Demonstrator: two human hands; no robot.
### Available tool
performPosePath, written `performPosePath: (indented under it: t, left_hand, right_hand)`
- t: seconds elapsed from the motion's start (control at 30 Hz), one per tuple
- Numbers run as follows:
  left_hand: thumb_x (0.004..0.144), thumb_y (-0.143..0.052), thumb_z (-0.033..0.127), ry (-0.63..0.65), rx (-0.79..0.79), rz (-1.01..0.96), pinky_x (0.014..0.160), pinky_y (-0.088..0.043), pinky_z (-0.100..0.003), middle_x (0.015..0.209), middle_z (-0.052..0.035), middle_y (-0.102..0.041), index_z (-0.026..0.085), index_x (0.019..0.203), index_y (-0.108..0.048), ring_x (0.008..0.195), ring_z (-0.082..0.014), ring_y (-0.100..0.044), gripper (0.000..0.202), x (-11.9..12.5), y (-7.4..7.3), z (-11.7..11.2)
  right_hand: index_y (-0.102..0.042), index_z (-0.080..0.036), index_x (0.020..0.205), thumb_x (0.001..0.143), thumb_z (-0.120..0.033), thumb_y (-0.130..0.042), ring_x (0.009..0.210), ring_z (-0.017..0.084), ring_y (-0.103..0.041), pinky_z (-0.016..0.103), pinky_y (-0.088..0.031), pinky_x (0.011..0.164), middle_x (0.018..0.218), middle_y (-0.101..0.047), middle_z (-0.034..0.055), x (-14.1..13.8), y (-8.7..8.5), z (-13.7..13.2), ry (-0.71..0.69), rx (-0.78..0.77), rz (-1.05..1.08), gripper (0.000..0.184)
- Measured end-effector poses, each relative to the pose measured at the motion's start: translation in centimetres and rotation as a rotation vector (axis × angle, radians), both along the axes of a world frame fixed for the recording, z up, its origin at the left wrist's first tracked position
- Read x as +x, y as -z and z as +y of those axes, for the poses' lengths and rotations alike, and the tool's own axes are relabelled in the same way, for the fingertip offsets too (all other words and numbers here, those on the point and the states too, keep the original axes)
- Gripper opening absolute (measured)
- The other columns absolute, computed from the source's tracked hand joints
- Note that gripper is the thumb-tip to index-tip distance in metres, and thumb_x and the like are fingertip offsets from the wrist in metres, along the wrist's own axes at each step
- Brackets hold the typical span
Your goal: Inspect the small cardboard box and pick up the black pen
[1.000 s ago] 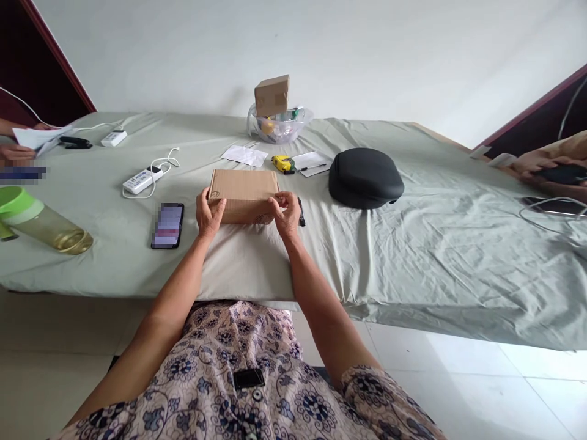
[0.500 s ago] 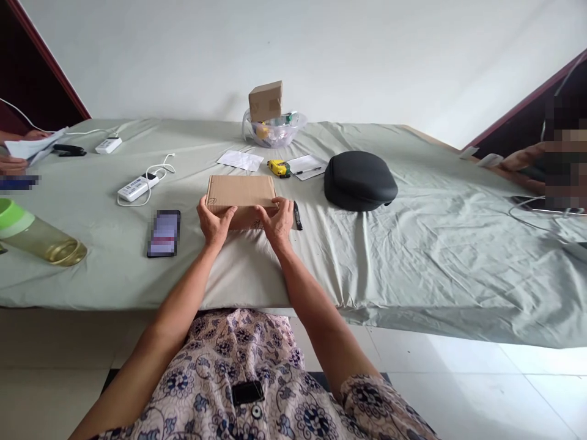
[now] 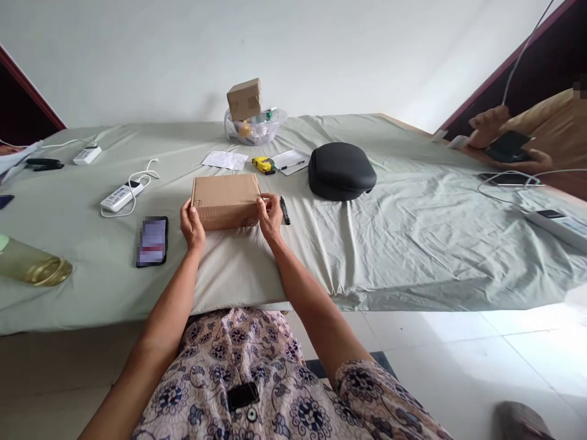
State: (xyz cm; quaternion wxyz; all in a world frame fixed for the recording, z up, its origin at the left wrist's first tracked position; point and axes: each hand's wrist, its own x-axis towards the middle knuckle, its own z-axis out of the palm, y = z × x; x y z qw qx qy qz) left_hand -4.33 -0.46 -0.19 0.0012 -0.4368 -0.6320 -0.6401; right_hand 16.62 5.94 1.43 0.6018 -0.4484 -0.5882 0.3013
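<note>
A closed brown cardboard box (image 3: 227,190) rests on the cloth-covered table between my hands. My left hand (image 3: 192,226) grips its left side, thumb at the near left corner. On the opposite side, my right hand (image 3: 270,215) holds the near right corner, with the thumb toward the front edge. The far fingers of both hands are partly hidden by the box. Just right of my right hand lies a black marker (image 3: 285,211). Beyond the box are a yellow tape measure (image 3: 263,164) and a white paper (image 3: 224,160).
A phone (image 3: 153,241), a power strip (image 3: 121,197) and a green-tinted bottle (image 3: 34,266) lie to the left. A black case (image 3: 342,171) sits right. Behind stands a clear basket (image 3: 261,131) with a small carton (image 3: 244,99). A person's hands hold a phone (image 3: 508,146) at far right.
My thumbs have moved from the box's front to its side corners, and the front face now shows more. The view has turned slightly right. The person at right now holds up a phone.
</note>
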Motion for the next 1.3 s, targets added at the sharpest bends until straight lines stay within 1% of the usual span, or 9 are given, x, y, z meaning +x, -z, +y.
performPosePath:
  t: [0.17,0.3,0.5,0.63,0.73,0.87,1.07,1.17,1.3]
  left_hand:
    - [0.102,-0.023,0.069,-0.013,-0.075,0.021,0.103,-0.052,-0.04,0.117,-0.016,-0.07,0.017,0.114,-0.062,0.113,-0.0258,-0.066,0.066,-0.7,0.2,0.2]
    - [0.101,-0.021,0.07,-0.007,-0.106,0.039,0.098,-0.054,-0.039,0.113,-0.0136,-0.071,0.018,0.111,-0.062,0.107,-0.0242,-0.067,0.067,-0.8,0.2,0.3]
    - [0.094,-0.056,0.061,0.068,-0.188,-0.058,0.113,-0.048,-0.044,0.134,-0.0178,-0.066,0.02,0.128,-0.055,0.129,-0.0284,-0.063,0.054,-0.5,0.3,0.3]
    - [0.087,-0.07,0.049,0.075,-0.264,-0.125,0.114,-0.049,-0.046,0.141,-0.0192,-0.063,0.021,0.134,-0.049,0.131,-0.03,-0.063,0.058,-0.2,-0.1,0.2]
    - [0.081,-0.076,0.046,0.022,-0.407,-0.092,0.111,-0.051,-0.049,0.14,-0.0238,-0.063,0.016,0.133,-0.047,0.13,-0.0353,-0.064,0.067,-0.1,-0.7,0.0]
    - [0.078,-0.078,0.048,-0.081,-0.602,0.072,0.107,-0.051,-0.056,0.129,-0.0288,-0.068,0.012,0.123,-0.052,0.126,-0.0441,-0.066,0.063,-0.1,-1.3,-0.2]
    - [0.067,-0.086,0.04,-0.149,-0.637,0.218,0.11,-0.046,-0.061,0.123,-0.0246,-0.071,0.016,0.117,-0.053,0.125,-0.045,-0.065,0.065,-0.4,-0.7,-0.2]
    - [0.066,-0.086,0.036,-0.146,-0.633,0.218,0.108,-0.047,-0.062,0.118,-0.023,-0.073,0.017,0.112,-0.053,0.122,-0.0448,-0.067,0.059,-0.5,-0.5,-0.2]
    - [0.071,-0.082,0.036,-0.133,-0.665,0.212,0.104,-0.05,-0.059,0.117,-0.0251,-0.072,0.016,0.113,-0.053,0.119,-0.0456,-0.069,0.055,-0.4,-0.7,-0.1]
  right_hand:
    - [-0.059,-0.023,0.106,0.092,-0.059,-0.056,0.067,0.014,-0.053,0.029,-0.045,0.07,0.068,-0.051,-0.006,0.1,0.0,0.2,-0.01,-0.064,-0.003,0.038]
    - [-0.06,-0.024,0.101,0.089,-0.064,-0.057,0.068,0.015,-0.053,0.029,-0.044,0.069,0.067,-0.051,-0.0055,0.4,0.2,0.6,-0.074,-0.092,0.004,0.042]
    - [-0.06,-0.024,0.097,0.079,-0.069,-0.067,0.066,0.013,-0.048,0.028,-0.042,0.066,0.068,-0.049,-0.0063,0.4,0.7,1.5,-0.158,-0.106,0.085,0.049]
    - [-0.06,-0.024,0.099,0.077,-0.06,-0.072,0.067,0.013,-0.051,0.027,-0.044,0.066,0.068,-0.051,-0.0071,0.2,1.0,2.0,-0.23,-0.114,0.11,0.044]
    - [-0.06,-0.024,0.102,0.074,-0.045,-0.078,0.069,0.014,-0.056,0.029,-0.045,0.07,0.072,-0.057,-0.0067,0.2,1.3,2.2,-0.228,-0.164,-0.022,0.04]
    - [-0.062,-0.025,0.102,0.074,-0.035,-0.079,0.081,0.019,-0.064,0.033,-0.047,0.077,0.084,-0.069,-0.0014,0.5,1.8,2.4,-0.173,-0.204,-0.277,0.034]
    - [-0.063,-0.027,0.099,0.072,-0.023,-0.082,0.099,0.03,-0.067,0.044,-0.05,0.091,0.095,-0.076,0.0055,0.5,3.0,2.4,-0.094,-0.161,-0.63,0.034]
    - [-0.063,-0.026,0.092,0.073,-0.022,-0.081,0.099,0.031,-0.067,0.046,-0.05,0.09,0.095,-0.076,0.0073,0.3,3.4,2.5,-0.086,-0.153,-0.657,0.026]
    - [-0.063,-0.027,0.1,0.075,-0.02,-0.075,0.094,0.028,-0.068,0.044,-0.052,0.088,0.093,-0.076,0.0042,0.3,3.4,2.7,-0.104,-0.147,-0.596,0.028]
